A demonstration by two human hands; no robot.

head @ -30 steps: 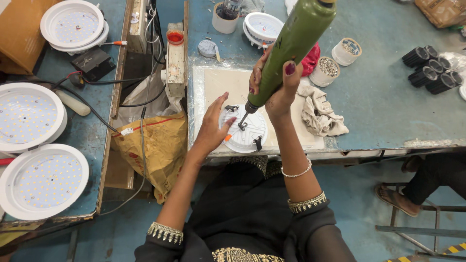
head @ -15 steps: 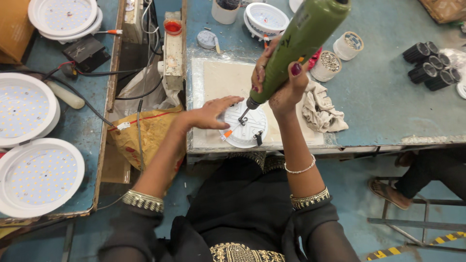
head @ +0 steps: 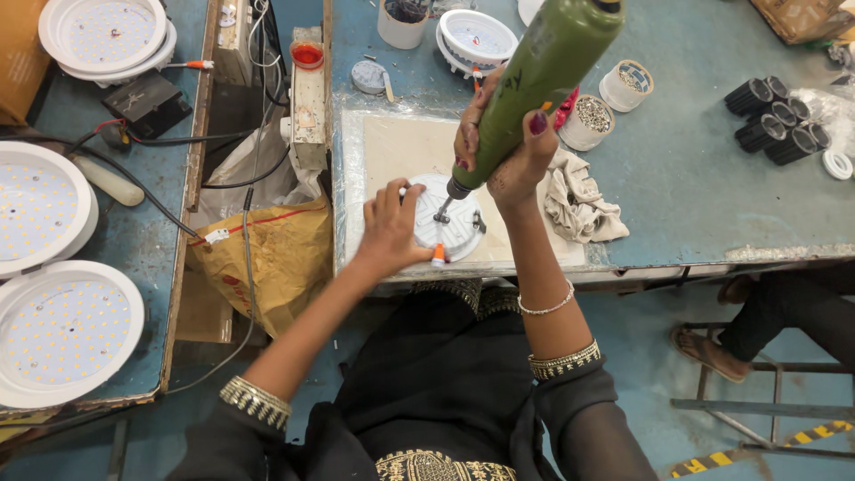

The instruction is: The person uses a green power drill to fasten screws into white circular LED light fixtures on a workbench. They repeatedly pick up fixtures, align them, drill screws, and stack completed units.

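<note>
My right hand [head: 508, 147] is wrapped tight around the green power screwdriver [head: 534, 80], tip down on the round white lamp housing [head: 445, 223] that my left hand [head: 392, 227] pins with spread fingers on the work mat [head: 392, 151]; it looks light, rigid plastic, best steadied by its rim.

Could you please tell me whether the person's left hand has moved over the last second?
Yes. The left hand shifted left off the round white light housing centre to its left edge, judged against the beige mat.

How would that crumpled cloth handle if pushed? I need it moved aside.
The crumpled cloth looks floppy and light: it lies in soft folds. It would probably bunch and drag rather than slide or roll.
</note>
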